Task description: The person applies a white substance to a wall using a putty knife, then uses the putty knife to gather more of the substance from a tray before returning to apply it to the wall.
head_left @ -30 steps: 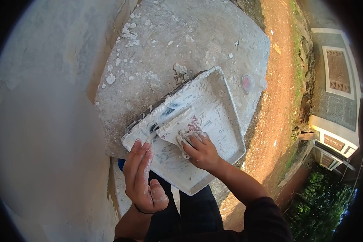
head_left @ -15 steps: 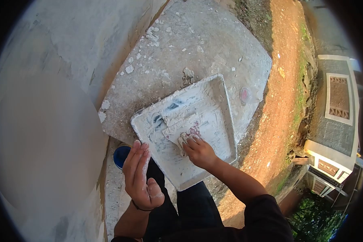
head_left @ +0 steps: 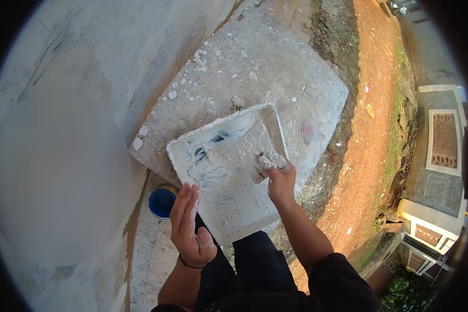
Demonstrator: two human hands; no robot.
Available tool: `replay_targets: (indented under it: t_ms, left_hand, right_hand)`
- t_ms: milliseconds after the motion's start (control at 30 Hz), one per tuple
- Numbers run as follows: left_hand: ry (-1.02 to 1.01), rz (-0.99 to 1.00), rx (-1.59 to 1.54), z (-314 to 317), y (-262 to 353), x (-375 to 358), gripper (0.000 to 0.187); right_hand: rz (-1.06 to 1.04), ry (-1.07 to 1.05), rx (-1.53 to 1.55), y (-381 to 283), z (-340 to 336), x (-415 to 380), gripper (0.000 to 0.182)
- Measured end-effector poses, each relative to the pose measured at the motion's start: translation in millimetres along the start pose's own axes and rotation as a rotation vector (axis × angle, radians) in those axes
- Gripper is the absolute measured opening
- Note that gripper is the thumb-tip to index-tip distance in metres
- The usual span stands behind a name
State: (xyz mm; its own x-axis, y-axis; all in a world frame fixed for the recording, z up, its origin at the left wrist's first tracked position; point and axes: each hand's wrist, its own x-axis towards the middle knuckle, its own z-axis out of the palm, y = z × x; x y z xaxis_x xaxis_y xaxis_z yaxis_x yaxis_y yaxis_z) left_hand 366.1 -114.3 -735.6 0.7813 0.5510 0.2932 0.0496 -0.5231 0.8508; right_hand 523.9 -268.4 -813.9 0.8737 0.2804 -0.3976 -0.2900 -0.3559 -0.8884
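Observation:
A shallow rectangular tray (head_left: 229,218) smeared with white plaster lies in front of me, its near edge close to my legs. My right hand (head_left: 282,183) is closed on the plaster-caked handle of a plastering trowel (head_left: 259,174). The trowel's flat blade is over the right part of the tray, with wet plaster on and around it. At the tray's left edge is my left hand (head_left: 191,229), fingers stretched out side by side and dusted white. Whether it presses against the rim cannot be made out.
A blue-lined bucket (head_left: 162,203) stands left of my left hand. Beneath the tray is a slab (head_left: 275,62) spotted with plaster crumbs, bearing a small round lid (head_left: 308,131). A plastered wall (head_left: 62,156) rises on the left; a dirt path (head_left: 372,104) runs along the right.
My right hand has moved right and slightly up with the trowel, turning its blade more upright. My left hand stays at the tray's left edge. The view has shifted slightly.

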Motion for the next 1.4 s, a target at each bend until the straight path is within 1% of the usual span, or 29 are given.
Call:
replay_targets:
  t_ms: [67, 100, 133, 200, 233, 267, 300, 333, 400, 433, 467, 533, 567, 633, 667, 733, 767, 833, 867, 933, 967, 1000, 1067, 1100, 1133, 1200, 1267, 1333, 1400]
  left_hand:
    - [0.007, -0.016, -0.007, 2.6, -1.4, -3.9, 0.064]
    - [0.006, -0.019, -0.007, 3.6, -2.7, -5.8, 0.064]
    - [0.001, -0.022, -0.008, 4.0, -4.3, -7.9, 0.065]
    - [-0.009, -0.035, 0.001, 4.4, -6.5, -11.4, 0.065]
    - [-0.007, -0.039, 0.002, 5.5, -7.3, -12.9, 0.065]
    - [-0.015, -0.045, -0.002, 7.0, -7.8, -14.9, 0.065]
    - [0.004, -0.068, -0.007, 8.5, -8.1, -16.3, 0.06]
    - [0.023, -0.088, -0.014, 10.0, -7.4, -16.9, 0.056]
    - [0.019, -0.079, -0.019, 11.5, -4.4, -15.4, 0.056]
    - [0.016, -0.074, -0.013, 11.6, -2.8, -13.9, 0.056]
    - [0.02, -0.069, -0.016, 11.7, -1.2, -12.2, 0.056]
    - [0.016, -0.064, -0.01, 11.0, 1.6, -8.5, 0.055]
    - [0.018, -0.062, -0.011, 10.7, 2.2, -6.8, 0.055]
    - [0.026, -0.051, -0.007, 10.3, 1.8, -3.5, 0.055]
    - [0.026, -0.05, -0.01, 10.7, 1.6, -2.7, 0.055]
    - [0.027, -0.053, -0.019, 11.3, -0.3, -1.2, 0.055]
    - [0.027, -0.054, -0.02, 11.2, -0.8, -0.7, 0.055]
    - [0.026, -0.056, -0.019, 10.7, -2.3, 0.7, 0.055]
    - [0.027, -0.059, -0.019, 10.1, -3.8, 1.2, 0.055]
    - [0.027, -0.057, -0.024, 8.3, -7.7, 1.9, 0.056]
    - [0.024, -0.063, -0.023, 7.2, -9.9, 2.0, 0.056]
    - [0.018, -0.069, -0.021, 6.4, -12.6, 2.6, 0.056]
    - [0.005, -0.082, -0.025, 5.6, -16.7, 3.2, 0.056]
    - [-0.005, -0.091, -0.021, 5.5, -18.5, 3.7, 0.057]
    - [-0.015, -0.098, -0.017, 5.5, -20.1, 4.2, 0.057]
    - [-0.015, -0.092, -0.023, 6.1, -23.0, 5.4, 0.057]
    - [-0.018, -0.086, -0.028, 5.5, -25.9, 6.6, 0.057]
    - [-0.025, -0.081, -0.031, 4.4, -28.8, 8.6, 0.057]
    - [-0.037, -0.081, -0.031, 1.4, -32.5, 10.0, 0.057]
  right_hand:
    - [0.068, 0.165, 0.542, 37.2, 18.2, 13.0, 0.024]
    - [0.102, 0.246, 0.561, 38.1, 28.2, 13.5, 0.022]
    - [0.113, 0.245, 0.563, 43.1, 31.6, 14.1, 0.022]
    - [0.151, 0.351, 0.05, 54.2, 34.8, 12.5, 0.025]
    - [0.161, 0.354, 0.048, 57.0, 33.9, 11.1, 0.025]
    - [0.064, 0.305, -0.23, 57.5, 31.3, 9.2, 0.031]
    - [-0.037, 0.252, -0.508, 55.8, 27.9, 8.3, 0.036]
    - [-0.034, 0.259, -0.514, 52.8, 27.9, 6.7, 0.036]
    - [0.071, 0.347, -0.451, 45.0, 32.7, 4.3, 0.047]
    - [0.164, 0.299, -0.343, 54.1, 28.4, 5.7, 0.054]
    - [0.158, 0.302, -0.344, 57.3, 24.6, 6.2, 0.054]
    - [0.243, 0.209, -0.291, 58.4, 18.4, 5.8, 0.047]
    - [0.24, 0.21, -0.291, 58.2, 15.4, 4.0, 0.047]
    - [0.325, 0.132, -0.148, 55.9, 10.1, 0.5, 0.023]
    - [0.324, 0.134, -0.15, 53.3, 6.2, -1.6, 0.023]
    - [0.449, 0.088, -0.183, 41.5, -0.1, -6.8, 0.022]
    - [0.45, 0.089, -0.184, 40.8, -4.0, -9.6, 0.022]
    - [0.499, 0.064, -0.061, 39.9, -13.1, -15.4, 0.022]
    - [0.501, 0.063, -0.063, 36.8, -17.7, -18.7, 0.022]
    - [0.433, 0.024, 0.108, 22.7, -26.3, -25.7, 0.022]
    - [0.373, 0.045, -0.005, 16.3, -30.8, -29.3, 0.014]
    - [0.379, 0.045, -0.007, 8.7, -36.6, -30.0, 0.014]
    - [0.323, 0.024, -0.257, -10.9, -45.8, -30.5, 0.015]
    - [0.229, 0.047, -0.328, -26.7, -43.7, -28.2, 0.017]
    - [0.234, 0.051, -0.33, -38.4, -42.8, -24.2, 0.017]
    - [-0.205, 0.045, -0.773, -52.5, -40.0, -13.3, 0.022]
    - [-0.216, 0.045, -0.784, -49.5, -30.1, -0.5, 0.026]
    - [-0.293, 0.001, -0.985, -51.4, -14.2, 11.8, 0.027]
    - [-0.317, -0.028, -1.016, -51.3, 3.4, 19.7, 0.024]
